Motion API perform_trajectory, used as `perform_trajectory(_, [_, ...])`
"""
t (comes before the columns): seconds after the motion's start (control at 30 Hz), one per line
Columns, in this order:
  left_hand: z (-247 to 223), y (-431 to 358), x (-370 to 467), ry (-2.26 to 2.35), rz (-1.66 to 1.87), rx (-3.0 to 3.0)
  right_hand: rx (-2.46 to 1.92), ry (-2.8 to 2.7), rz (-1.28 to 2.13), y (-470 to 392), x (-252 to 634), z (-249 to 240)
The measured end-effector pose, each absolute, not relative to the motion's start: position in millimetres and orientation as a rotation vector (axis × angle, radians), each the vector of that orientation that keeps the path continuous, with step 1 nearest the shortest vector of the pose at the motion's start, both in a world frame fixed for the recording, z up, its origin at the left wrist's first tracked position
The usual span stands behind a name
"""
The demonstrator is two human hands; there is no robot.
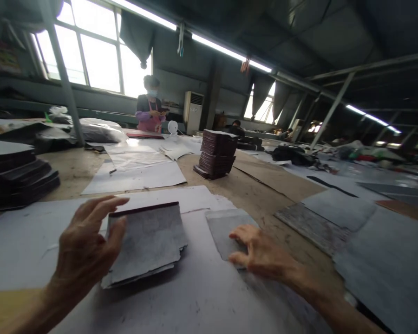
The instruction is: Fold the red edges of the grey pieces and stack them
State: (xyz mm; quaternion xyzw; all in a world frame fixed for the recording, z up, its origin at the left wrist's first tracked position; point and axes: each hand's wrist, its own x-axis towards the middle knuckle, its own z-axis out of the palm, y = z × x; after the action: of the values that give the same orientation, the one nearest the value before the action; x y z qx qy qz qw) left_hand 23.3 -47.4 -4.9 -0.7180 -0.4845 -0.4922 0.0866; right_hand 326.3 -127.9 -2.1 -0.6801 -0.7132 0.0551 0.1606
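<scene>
My left hand (pixel 90 236) hovers at the left edge of a small stack of grey sheets (pixel 146 241), thumb and fingers apart. That stack has a dark folded strip along its far edge and a ragged near edge. To its right, a single grey piece (pixel 219 229) lies flat on the white paper (pixel 181 297). My right hand (pixel 254 250) rests over the right part of this piece, its fingers curved and spread, with nothing visibly gripped.
A tall stack of dark pieces (pixel 218 155) stands beyond my hands. More dark stacks (pixel 17 176) are at the left. Large grey sheets (pixel 390 260) lie at the right. A person in a pink apron (pixel 149 113) stands across the table.
</scene>
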Motion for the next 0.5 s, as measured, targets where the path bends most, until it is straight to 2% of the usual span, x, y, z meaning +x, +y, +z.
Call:
perform_trajectory(0.3, [-56.6, -104.7, 108.2, -0.628, -1.174, -3.040, -1.804, -2.369, -0.038, -131.2, 327.4, -21.9])
perform_trajectory(0.5, [-68.6, -105.0, 172.8, -0.885, -1.119, -3.088, -1.745, -2.227, -0.163, -130.2, 336.1, -37.6])
